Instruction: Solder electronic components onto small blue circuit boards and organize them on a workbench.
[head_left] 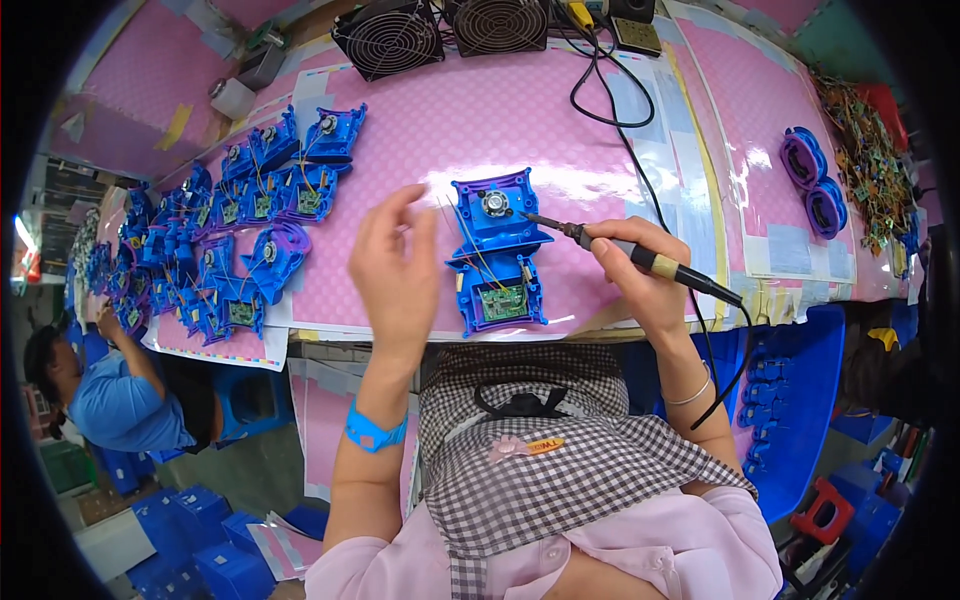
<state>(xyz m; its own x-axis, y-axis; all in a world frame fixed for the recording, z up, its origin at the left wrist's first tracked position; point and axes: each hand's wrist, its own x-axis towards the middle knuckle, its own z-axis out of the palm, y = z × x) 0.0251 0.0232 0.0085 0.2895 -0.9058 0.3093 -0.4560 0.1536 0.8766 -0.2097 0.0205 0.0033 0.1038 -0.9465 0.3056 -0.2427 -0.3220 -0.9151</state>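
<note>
In front of me on the table lies an opened blue plastic housing in two halves. The far half [494,201] carries a round speaker, and the near half [499,303] holds a green circuit board [503,300]. Thin wires run between the halves, and loose wire ends stand up at their left. My right hand [643,268] grips a black soldering iron [630,250], its tip over the far half, just right of the speaker. Left of the housing, my left hand [393,275] is raised with its fingers apart and nothing visible in it.
Several similar blue housings [268,255] crowd the left side. Two black fans [390,38] stand at the back. The iron's cable [742,345] hangs at right, near a blue bin [800,400]. A pile of small parts [868,165] lies far right. A co-worker [120,390] sits at left.
</note>
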